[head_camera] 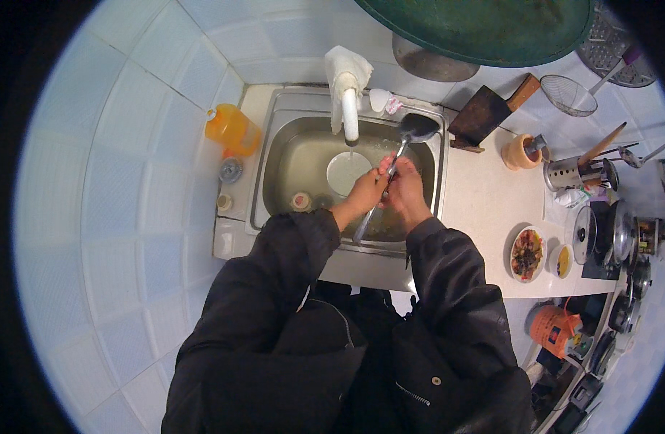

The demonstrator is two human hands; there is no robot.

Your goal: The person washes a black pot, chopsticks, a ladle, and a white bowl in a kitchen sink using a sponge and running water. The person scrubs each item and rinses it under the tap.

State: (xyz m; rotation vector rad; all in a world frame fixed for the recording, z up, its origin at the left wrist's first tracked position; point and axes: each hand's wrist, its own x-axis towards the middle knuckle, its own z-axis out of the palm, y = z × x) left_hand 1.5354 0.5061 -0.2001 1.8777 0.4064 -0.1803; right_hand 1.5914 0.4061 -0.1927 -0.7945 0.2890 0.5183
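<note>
Over a steel sink holding cloudy water, my left hand grips the handle of a long metal ladle or wok spatula. Its dark head points up and to the right, above the sink's back right corner. My right hand is closed around the same handle, close beside the left. Beneath the white faucet, which has a cloth tied on it, a white bowl stands in the water with a thin stream running into it. A small round item lies in the sink's lower left part.
An orange liquid bottle and a steel scourer lie left of the sink. To the right are a cleaver, a mortar, a utensil holder, a plate of food and a small bowl. A green round basin overhangs the back.
</note>
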